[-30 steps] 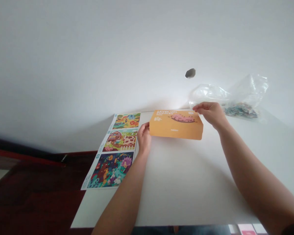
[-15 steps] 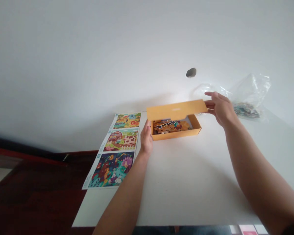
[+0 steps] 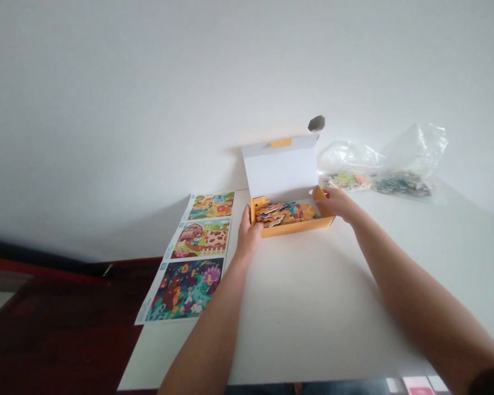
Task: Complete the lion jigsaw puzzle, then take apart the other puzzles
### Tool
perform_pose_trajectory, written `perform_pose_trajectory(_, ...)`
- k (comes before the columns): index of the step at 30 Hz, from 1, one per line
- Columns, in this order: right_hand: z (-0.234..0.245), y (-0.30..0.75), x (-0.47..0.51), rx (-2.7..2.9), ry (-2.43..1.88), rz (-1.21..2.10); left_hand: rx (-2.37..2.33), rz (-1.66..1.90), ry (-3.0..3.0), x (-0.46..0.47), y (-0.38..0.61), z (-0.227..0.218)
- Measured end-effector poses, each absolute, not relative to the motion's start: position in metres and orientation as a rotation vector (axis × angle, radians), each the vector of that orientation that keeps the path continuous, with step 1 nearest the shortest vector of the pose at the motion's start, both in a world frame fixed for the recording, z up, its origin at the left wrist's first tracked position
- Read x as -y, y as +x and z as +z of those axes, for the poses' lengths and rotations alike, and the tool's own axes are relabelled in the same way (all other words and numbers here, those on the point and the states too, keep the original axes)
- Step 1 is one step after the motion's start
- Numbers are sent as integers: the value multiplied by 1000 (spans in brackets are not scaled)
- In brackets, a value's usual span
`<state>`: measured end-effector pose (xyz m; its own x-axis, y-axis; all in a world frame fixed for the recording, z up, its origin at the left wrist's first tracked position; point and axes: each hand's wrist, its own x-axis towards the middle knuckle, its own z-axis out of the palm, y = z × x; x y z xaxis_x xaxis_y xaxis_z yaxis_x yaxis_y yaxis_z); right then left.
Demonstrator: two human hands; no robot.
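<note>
A yellow cardboard box (image 3: 298,227) stands on the white table with its lid (image 3: 282,171) swung up, the pale inner side facing me. Inside lies a heap of jigsaw puzzle pieces (image 3: 286,213), mostly yellow and orange. My left hand (image 3: 248,233) grips the box's left end, thumb at the near corner. At the right end, my right hand (image 3: 340,204) holds the side wall with the thumb over the rim; some of its fingers are hidden behind the wall.
Left of the box lies a sheet with three pictures (image 3: 201,238). Two clear plastic bags of puzzle pieces (image 3: 348,180) (image 3: 405,184) rest at the back right. Behind the table (image 3: 313,312) rises a white wall (image 3: 148,99) with a small hole (image 3: 316,123).
The lid has gone from partly lowered over the box to standing up and back. My right hand has come down from beside the lid onto the box's right end. My left hand stays on the left end.
</note>
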<state>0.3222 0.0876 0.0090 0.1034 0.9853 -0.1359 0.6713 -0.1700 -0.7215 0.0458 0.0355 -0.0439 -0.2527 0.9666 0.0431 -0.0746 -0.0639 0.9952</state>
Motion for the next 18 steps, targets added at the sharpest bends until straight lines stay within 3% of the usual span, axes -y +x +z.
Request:
perform_pose_trajectory(10,9,303,-84,1634,-1762,442,-1078,1584,1077,-28,49,-27)
perform_pose_trajectory(18,19,292,-72,1514,-1379,530,-1035,1612,1040,-20,51,-13)
